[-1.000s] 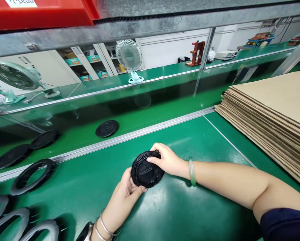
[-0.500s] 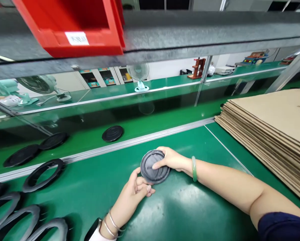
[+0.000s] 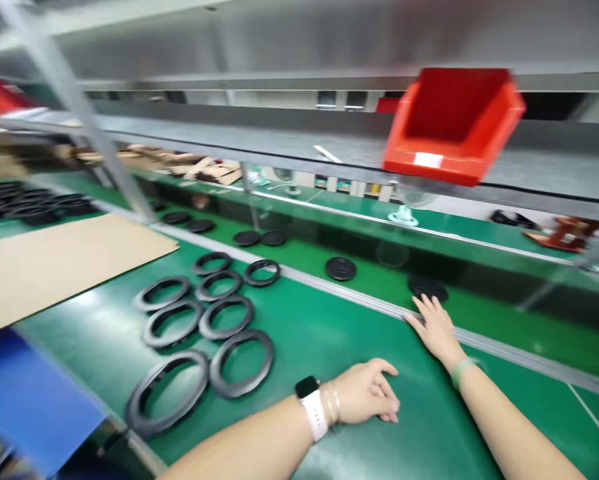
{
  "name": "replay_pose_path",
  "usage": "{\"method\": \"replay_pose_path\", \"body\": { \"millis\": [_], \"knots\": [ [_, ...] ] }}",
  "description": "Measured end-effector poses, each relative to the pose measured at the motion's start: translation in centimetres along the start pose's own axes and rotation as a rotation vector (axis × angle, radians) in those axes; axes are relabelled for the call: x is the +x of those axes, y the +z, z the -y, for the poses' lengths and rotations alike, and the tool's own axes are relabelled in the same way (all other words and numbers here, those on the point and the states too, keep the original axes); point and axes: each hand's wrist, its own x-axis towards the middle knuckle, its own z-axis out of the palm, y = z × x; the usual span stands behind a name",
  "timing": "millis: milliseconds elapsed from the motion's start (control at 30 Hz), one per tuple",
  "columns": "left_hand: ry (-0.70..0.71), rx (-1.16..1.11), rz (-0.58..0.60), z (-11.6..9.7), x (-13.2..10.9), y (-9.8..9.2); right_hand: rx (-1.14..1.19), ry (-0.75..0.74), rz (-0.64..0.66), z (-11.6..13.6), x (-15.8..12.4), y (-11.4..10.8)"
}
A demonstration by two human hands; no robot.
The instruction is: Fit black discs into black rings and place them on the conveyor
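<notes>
My right hand reaches across the metal rail with its fingers stretched out and spread. Just past its fingertips a black round disc lies on the sunken green strip, partly in shadow; whether the fingertips touch it I cannot tell. My left hand hovers low over the green table, empty, with the index finger extended and the others loosely curled. Left of it, several black rings lie on the table in loose rows. Another black disc sits on the strip, left of my right hand.
A metal rail runs between the table and the green strip. A red bin sits on the shelf overhead. A cardboard sheet and a blue panel are at the left, with a metal post beyond.
The black disc has left my hands; one now lies on the strip by my right fingertips. My right hand has moved forward over the rail. The view has swung left.
</notes>
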Motion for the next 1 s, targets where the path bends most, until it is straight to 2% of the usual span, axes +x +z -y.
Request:
{"method": "replay_pose_path", "body": {
  "millis": [100,233,300,367,433,500,567,600,633,667,700,767,800,833,900,1000],
  "knots": [
    [0.022,0.019,0.028,0.5,0.5,-0.3,0.027,-0.152,0.0,0.9,-1.1,1.2],
    [0.058,0.163,0.042,0.2,0.4,-0.4,0.03,-0.313,0.094,4.8,-3.2,1.7],
    [0.09,0.289,0.012,-0.6,0.1,-0.3,0.024,-0.343,0.146,7.1,-4.2,1.6],
    [0.128,0.442,-0.075,-2.0,-0.7,-0.3,0.035,-0.348,0.183,9.0,-4.7,1.4],
    [0.165,0.591,-0.219,-3.8,-2.2,-0.6,0.071,-0.332,0.197,10.1,-4.7,1.0],
    [0.209,0.698,-0.4,-5.6,-4.8,-1.6,0.122,-0.309,0.188,10.5,-4.6,0.6],
    [0.241,0.785,-0.615,-6.8,-8.6,-3.6,0.16,-0.288,0.179,10.6,-4.5,0.2],
    [0.238,0.84,-0.759,-7.0,-10.8,-5.1,0.17,-0.276,0.176,10.6,-4.5,0.1],
    [0.156,0.996,-0.975,-6.8,-13.1,-6.7,0.175,-0.264,0.173,10.6,-4.5,0.0],
    [0.021,1.115,-1.133,-6.4,-15.5,-8.5,0.178,-0.254,0.171,10.6,-4.5,0.0],
    [-0.137,1.174,-1.227,-5.7,-17.7,-10.3,0.181,-0.248,0.167,10.6,-4.5,0.0],
    [-0.439,1.148,-1.254,-4.0,-21.4,-13.2,0.188,-0.246,0.152,10.5,-4.4,0.2],
    [-0.537,1.105,-1.235,-3.1,-22.7,-14.1,0.194,-0.246,0.145,10.5,-4.4,0.3],
    [-0.575,1.081,-1.204,-2.2,-23.6,-14.6,0.201,-0.245,0.14,10.4,-4.4,0.4],
    [-0.537,1.106,-1.165,-1.0,-24.2,-14.2,0.225,-0.239,0.14,10.3,-4.3,0.6],
    [-0.399,1.178,-1.057,-0.5,-22.6,-11.5,0.282,-0.219,0.165,10.1,-4.3,0.7]
  ]
}}
